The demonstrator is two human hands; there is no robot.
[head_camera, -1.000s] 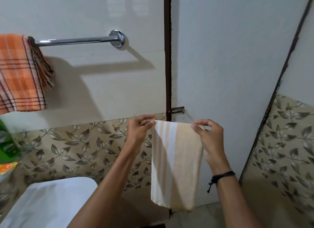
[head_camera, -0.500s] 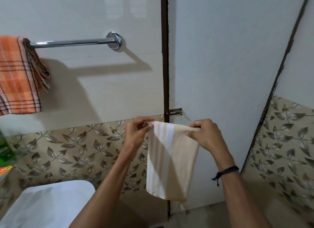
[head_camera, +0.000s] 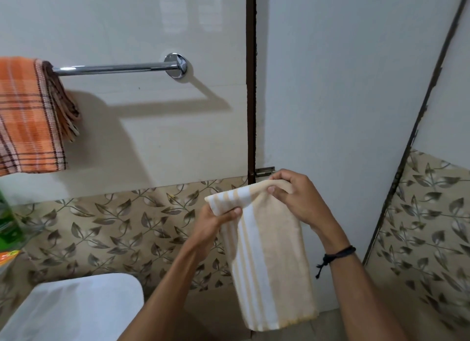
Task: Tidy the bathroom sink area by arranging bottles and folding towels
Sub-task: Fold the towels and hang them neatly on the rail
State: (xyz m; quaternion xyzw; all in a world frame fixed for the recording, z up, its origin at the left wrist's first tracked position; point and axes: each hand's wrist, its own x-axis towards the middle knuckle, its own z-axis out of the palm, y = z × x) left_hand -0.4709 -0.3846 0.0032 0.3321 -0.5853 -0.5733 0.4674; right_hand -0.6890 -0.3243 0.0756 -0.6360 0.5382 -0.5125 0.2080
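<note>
Held beige striped towel (head_camera: 269,259) in mid-air before the wall, pinched at upper left corner by left hand (head_camera: 213,218) and gripped at top fold by right hand (head_camera: 295,198), long axis hanging vertically below both, down-right of chrome towel bar (head_camera: 114,68), nearer left hand.

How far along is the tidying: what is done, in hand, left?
Done: the orange towel hangs on the rail. In hand: left hand and right hand hold up the striped towel. Left: finish folding it; the bottles are mostly out of view.
</note>
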